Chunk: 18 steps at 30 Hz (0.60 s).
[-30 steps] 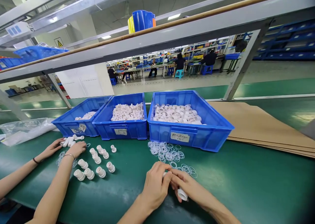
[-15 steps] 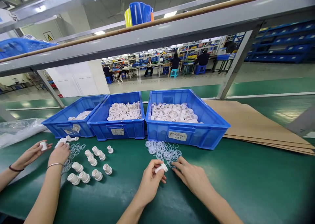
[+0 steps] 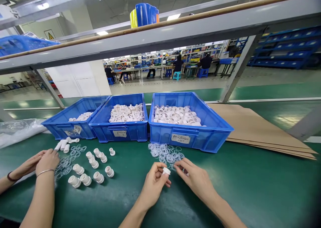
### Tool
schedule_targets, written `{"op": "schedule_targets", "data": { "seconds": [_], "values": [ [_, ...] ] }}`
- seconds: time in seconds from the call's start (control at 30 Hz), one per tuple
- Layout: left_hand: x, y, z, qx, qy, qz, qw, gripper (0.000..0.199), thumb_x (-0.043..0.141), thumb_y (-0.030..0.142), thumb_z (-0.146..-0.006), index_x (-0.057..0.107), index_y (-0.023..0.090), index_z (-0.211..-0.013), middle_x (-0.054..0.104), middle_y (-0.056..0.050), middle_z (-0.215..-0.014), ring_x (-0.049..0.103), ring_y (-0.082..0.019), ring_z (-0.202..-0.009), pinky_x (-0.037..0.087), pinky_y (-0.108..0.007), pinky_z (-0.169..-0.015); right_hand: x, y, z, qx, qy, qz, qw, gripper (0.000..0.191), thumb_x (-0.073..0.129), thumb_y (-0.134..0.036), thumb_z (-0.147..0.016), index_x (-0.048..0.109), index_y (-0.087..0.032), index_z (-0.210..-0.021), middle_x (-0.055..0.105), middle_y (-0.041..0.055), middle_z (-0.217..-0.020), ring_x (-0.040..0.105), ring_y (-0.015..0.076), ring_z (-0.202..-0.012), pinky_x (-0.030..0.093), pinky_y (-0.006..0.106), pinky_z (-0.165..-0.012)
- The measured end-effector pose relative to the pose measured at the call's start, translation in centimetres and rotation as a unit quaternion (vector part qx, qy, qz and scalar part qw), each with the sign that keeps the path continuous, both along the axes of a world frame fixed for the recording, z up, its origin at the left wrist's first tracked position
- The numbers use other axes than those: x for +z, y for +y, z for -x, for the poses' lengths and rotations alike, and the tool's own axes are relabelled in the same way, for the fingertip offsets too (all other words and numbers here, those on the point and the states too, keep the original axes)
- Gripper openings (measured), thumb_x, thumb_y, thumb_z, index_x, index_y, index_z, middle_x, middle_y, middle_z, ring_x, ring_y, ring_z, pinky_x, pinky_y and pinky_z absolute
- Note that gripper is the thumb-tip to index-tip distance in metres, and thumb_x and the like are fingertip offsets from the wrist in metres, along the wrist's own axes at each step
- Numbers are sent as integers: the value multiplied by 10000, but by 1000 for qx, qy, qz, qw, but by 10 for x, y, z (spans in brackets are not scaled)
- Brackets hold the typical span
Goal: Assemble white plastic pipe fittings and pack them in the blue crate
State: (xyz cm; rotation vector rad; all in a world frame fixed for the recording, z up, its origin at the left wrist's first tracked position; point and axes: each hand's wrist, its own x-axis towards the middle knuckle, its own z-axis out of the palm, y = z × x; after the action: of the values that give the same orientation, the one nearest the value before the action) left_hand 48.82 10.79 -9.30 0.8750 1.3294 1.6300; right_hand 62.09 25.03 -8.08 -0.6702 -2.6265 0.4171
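Observation:
Between the thumb and fingers of my left hand (image 3: 155,183) is a white plastic pipe fitting (image 3: 166,171), its flanged end turned up. Just right of it, my right hand (image 3: 194,176) has thumb and forefinger pinched together at the edge of a pile of thin clear rings (image 3: 164,152). Whatever is in that pinch is too small to make out. The two hands are close but apart. Left of them, several white fittings (image 3: 99,178) stand on the green table (image 3: 120,204).
Three blue bins (image 3: 190,137) holding white parts line the back. At the left, a co-worker's hands (image 3: 46,162) meet beside another ring pile (image 3: 65,164) and white fittings (image 3: 66,144). Cardboard sheets (image 3: 258,127) lie at right, a plastic bag (image 3: 21,131) at far left. A shelf beam (image 3: 160,37) crosses overhead.
My left hand has tipped the fitting more upright. My right hand's fingers have closed into a pinch by the rings. The co-worker's hands have come together, moving left.

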Motion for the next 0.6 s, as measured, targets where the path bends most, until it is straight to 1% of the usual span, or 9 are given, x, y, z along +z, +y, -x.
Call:
{"op": "schedule_targets", "data": {
  "seconds": [0.07,0.13,0.17,0.27,0.33,0.4,0.5,0.53,0.6],
  "values": [
    [-1,0,0,-14,-3,0,1000,447,641,460,-875,513,190,-1208,552,-34,-962,624,-138,-784,529,-293,-722,10,-5,-1,44,31,107,993,305,399,-422,-1014,639,-258,-922,631,13,-861,597,153,-701,437,271,-631],
    [0,-1,-1,-28,0,10,1000,506,678,448,-847,509,195,-1251,571,-34,-951,634,-142,-774,530,-288,-709,18,-10,-2,78,52,188,978,324,427,-454,-1005,656,-254,-892,625,18,-849,593,168,-744,451,282,-669],
    [2,-1,-1,-33,5,19,999,503,692,445,-834,529,186,-1232,581,-34,-933,635,-142,-760,530,-283,-699,22,-12,-2,87,58,221,970,340,435,-471,-1000,659,-248,-877,617,21,-845,590,169,-742,452,280,-660],
    [9,-3,-1,-31,31,47,998,407,711,442,-809,607,150,-1073,608,-36,-867,629,-136,-716,526,-266,-666,28,-17,-3,107,61,304,945,367,455,-509,-987,656,-229,-860,591,19,-862,577,142,-671,450,258,-604],
    [14,-4,-1,-16,50,53,997,387,718,444,-799,626,148,-1031,618,-37,-846,625,-138,-703,528,-259,-637,30,-17,-4,126,53,323,936,366,462,-509,-984,656,-225,-858,582,16,-861,570,130,-644,448,251,-589],
    [15,-4,0,7,49,48,998,405,726,459,-789,634,146,-1030,618,-36,-841,621,-138,-689,526,-253,-601,29,-16,-6,145,43,310,939,360,459,-500,-987,661,-229,-864,582,18,-845,575,142,-679,451,254,-608],
    [12,-3,1,22,-12,28,999,466,748,480,-769,618,129,-1048,608,-30,-827,622,-132,-656,523,-251,-573,27,-13,-7,137,34,284,948,367,457,-508,-986,655,-231,-849,583,19,-833,566,151,-707,446,256,-614],
    [11,-3,0,19,-38,20,999,480,757,482,-762,608,123,-1043,608,-28,-822,626,-130,-648,523,-251,-574,26,-13,-6,130,33,288,948,373,465,-518,-981,648,-228,-833,582,15,-829,562,145,-690,445,253,-604],
    [11,-4,-2,13,-78,3,997,483,772,482,-753,592,116,-1011,619,-33,-825,640,-133,-649,524,-249,-584,26,-14,-5,117,37,321,939,388,491,-539,-964,620,-217,-790,577,0,-810,557,126,-643,443,241,-574]
  ]
}}
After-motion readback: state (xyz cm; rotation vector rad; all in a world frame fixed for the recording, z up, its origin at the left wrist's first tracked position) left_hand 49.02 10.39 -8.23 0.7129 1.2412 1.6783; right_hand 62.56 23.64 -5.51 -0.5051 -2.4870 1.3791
